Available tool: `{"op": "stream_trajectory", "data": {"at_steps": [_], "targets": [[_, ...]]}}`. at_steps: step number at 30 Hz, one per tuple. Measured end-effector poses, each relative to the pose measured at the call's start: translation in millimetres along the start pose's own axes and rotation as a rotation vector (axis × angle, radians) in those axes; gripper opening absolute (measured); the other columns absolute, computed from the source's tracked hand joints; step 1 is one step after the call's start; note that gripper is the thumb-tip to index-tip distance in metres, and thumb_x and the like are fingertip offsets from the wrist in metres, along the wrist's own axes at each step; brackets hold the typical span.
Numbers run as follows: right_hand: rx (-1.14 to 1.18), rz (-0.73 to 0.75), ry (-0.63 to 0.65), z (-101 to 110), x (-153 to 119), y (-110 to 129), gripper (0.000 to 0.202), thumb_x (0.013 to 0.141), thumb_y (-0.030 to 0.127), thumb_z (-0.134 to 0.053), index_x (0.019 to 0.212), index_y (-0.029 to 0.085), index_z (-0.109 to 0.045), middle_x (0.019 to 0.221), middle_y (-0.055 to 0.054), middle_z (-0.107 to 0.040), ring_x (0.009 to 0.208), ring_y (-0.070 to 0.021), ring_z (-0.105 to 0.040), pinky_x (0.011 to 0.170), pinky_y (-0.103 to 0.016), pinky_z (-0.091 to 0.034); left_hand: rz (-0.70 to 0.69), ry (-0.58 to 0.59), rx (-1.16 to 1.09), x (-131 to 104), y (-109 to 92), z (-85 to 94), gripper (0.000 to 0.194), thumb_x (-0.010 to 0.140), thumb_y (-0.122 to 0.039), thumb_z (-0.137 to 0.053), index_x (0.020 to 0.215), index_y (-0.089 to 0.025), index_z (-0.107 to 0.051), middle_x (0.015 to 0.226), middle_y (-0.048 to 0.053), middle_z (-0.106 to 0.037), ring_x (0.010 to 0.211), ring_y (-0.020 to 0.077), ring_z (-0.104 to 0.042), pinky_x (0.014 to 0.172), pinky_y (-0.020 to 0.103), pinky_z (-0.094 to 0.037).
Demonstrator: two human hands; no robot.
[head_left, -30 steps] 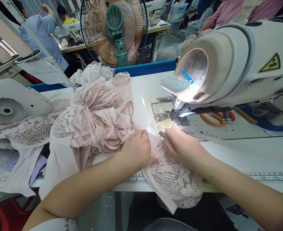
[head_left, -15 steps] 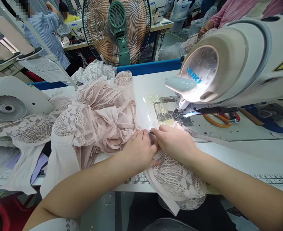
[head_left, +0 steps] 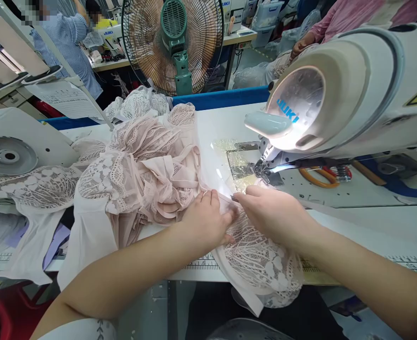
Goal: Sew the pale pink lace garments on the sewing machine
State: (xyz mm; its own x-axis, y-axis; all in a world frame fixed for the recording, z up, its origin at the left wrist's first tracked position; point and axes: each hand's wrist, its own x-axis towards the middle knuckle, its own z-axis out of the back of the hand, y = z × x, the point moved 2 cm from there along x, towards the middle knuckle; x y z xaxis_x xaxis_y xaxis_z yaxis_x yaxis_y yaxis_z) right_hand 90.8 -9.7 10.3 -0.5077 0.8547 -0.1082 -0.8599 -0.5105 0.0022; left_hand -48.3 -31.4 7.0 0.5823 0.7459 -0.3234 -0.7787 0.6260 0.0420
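A pale pink lace bra [head_left: 256, 257] lies across the table's front edge, its lower part hanging over. My left hand [head_left: 206, 219] is on its upper band, fingers curled over the fabric edge and thumb toward the lace. In my right hand [head_left: 279, 212], closed in a pinch, is a small dark-tipped tool [head_left: 234, 199]; most of it is hidden, so its kind is unclear. The tip points left, close to the band. Just beyond my right fingers is the lit needle area [head_left: 263, 167] of a white sewing machine [head_left: 357, 89].
A heap of pink lace bras [head_left: 151, 174] covers the table's left side, beside another machine part [head_left: 8, 153]. Orange-handled scissors [head_left: 318, 178] lie under the machine arm. A large fan [head_left: 174, 47] stands behind the blue table edge [head_left: 222, 99]. Other people sit farther back.
My right hand has moved a little to the right with the tool, opening a gap from my left hand and uncovering more of the band. My left hand stays nearly in place.
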Motion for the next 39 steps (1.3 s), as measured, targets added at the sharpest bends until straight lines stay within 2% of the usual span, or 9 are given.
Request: {"op": "stream_trajectory", "data": {"at_steps": [4, 8, 11, 14, 17, 21, 25, 33, 39], "targets": [[0.042, 0.017, -0.046, -7.9, 13.6, 7.0, 0.025, 0.077, 0.011, -0.042, 0.089, 0.016, -0.064, 0.068, -0.003, -0.049, 0.050, -0.0116, -0.029, 0.045, -0.025, -0.015, 0.000, 0.002, -0.013, -0.2, 0.3, 0.5, 0.067, 0.079, -0.058, -0.053, 0.133, -0.020, -0.043, 0.138, 0.023, -0.038, 0.131, 0.0368, -0.031, 0.102, 0.048, -0.030], [0.075, 0.036, -0.078, -17.8, 24.6, 10.5, 0.022, 0.079, 0.014, -0.042, 0.086, 0.014, -0.063, 0.069, -0.003, -0.047, 0.051, -0.0112, -0.030, 0.045, -0.024, -0.017, -0.002, 0.017, -0.036, -0.4, 0.8, 1.5, 0.063, 0.080, -0.057, -0.052, 0.131, -0.021, -0.046, 0.140, 0.022, -0.035, 0.132, 0.0370, -0.029, 0.104, 0.048, -0.028], [0.080, 0.045, -0.090, -17.5, 27.4, 10.9, 0.020, 0.079, 0.013, -0.042, 0.083, 0.014, -0.062, 0.069, -0.003, -0.047, 0.051, -0.0113, -0.032, 0.046, -0.024, -0.018, -0.009, 0.020, -0.028, 0.2, 0.4, 1.6, 0.062, 0.081, -0.056, -0.052, 0.131, -0.020, -0.045, 0.140, 0.022, -0.035, 0.132, 0.0366, -0.029, 0.105, 0.048, -0.028], [0.039, 0.069, -0.020, -10.0, 21.3, 7.9, 0.020, 0.075, 0.008, -0.044, 0.081, 0.014, -0.062, 0.069, -0.004, -0.050, 0.051, -0.0113, -0.033, 0.046, -0.025, -0.018, -0.006, 0.034, -0.008, 0.1, -0.5, 2.2, 0.066, 0.081, -0.058, -0.050, 0.135, -0.019, -0.041, 0.140, 0.025, -0.034, 0.132, 0.0372, -0.029, 0.104, 0.048, -0.029], [-0.009, 0.015, 0.050, -3.0, 5.4, -0.6, 0.023, 0.072, 0.003, -0.044, 0.078, 0.013, -0.063, 0.068, -0.004, -0.051, 0.051, -0.0116, -0.035, 0.044, -0.025, -0.016, 0.023, 0.043, -0.007, -1.2, -0.9, 4.5, 0.070, 0.081, -0.059, -0.049, 0.138, -0.023, -0.035, 0.141, 0.025, -0.032, 0.131, 0.0375, -0.030, 0.102, 0.048, -0.031], [0.006, -0.078, -0.035, -3.8, -12.4, -9.9, 0.028, 0.075, 0.006, -0.043, 0.088, 0.018, -0.065, 0.070, -0.003, -0.055, 0.054, -0.0128, -0.040, 0.043, -0.025, -0.016, 0.019, 0.053, 0.005, -2.3, -1.5, 7.6, 0.069, 0.081, -0.058, -0.050, 0.139, -0.025, -0.033, 0.141, 0.024, -0.033, 0.131, 0.0373, -0.031, 0.101, 0.049, -0.032], [0.032, -0.080, -0.059, -12.9, -8.8, -7.3, 0.030, 0.077, 0.009, -0.042, 0.093, 0.019, -0.066, 0.071, -0.003, -0.056, 0.056, -0.0132, -0.042, 0.043, -0.024, -0.016, 0.035, 0.052, 0.020, -1.2, -1.6, 6.8, 0.070, 0.081, -0.059, -0.048, 0.139, -0.024, -0.034, 0.141, 0.025, -0.033, 0.131, 0.0375, -0.031, 0.101, 0.048, -0.032], [0.040, -0.016, -0.083, -17.0, 14.7, 3.8, 0.025, 0.079, 0.014, -0.043, 0.091, 0.017, -0.065, 0.069, -0.002, -0.051, 0.051, -0.0115, -0.031, 0.044, -0.025, -0.013, -0.006, -0.009, 0.044, 0.8, -1.1, 0.5, 0.067, 0.079, -0.059, -0.051, 0.132, -0.019, -0.045, 0.136, 0.025, -0.040, 0.129, 0.0360, -0.036, 0.100, 0.049, -0.033], [0.027, 0.051, -0.046, -12.8, 16.1, 6.0, 0.020, 0.077, 0.010, -0.044, 0.081, 0.015, -0.063, 0.066, -0.003, -0.048, 0.048, -0.0105, -0.028, 0.044, -0.025, -0.012, -0.001, -0.006, 0.046, 1.8, -0.2, -0.8, 0.065, 0.078, -0.060, -0.052, 0.128, -0.017, -0.049, 0.137, 0.026, -0.039, 0.128, 0.0375, -0.037, 0.100, 0.048, -0.033]]}}
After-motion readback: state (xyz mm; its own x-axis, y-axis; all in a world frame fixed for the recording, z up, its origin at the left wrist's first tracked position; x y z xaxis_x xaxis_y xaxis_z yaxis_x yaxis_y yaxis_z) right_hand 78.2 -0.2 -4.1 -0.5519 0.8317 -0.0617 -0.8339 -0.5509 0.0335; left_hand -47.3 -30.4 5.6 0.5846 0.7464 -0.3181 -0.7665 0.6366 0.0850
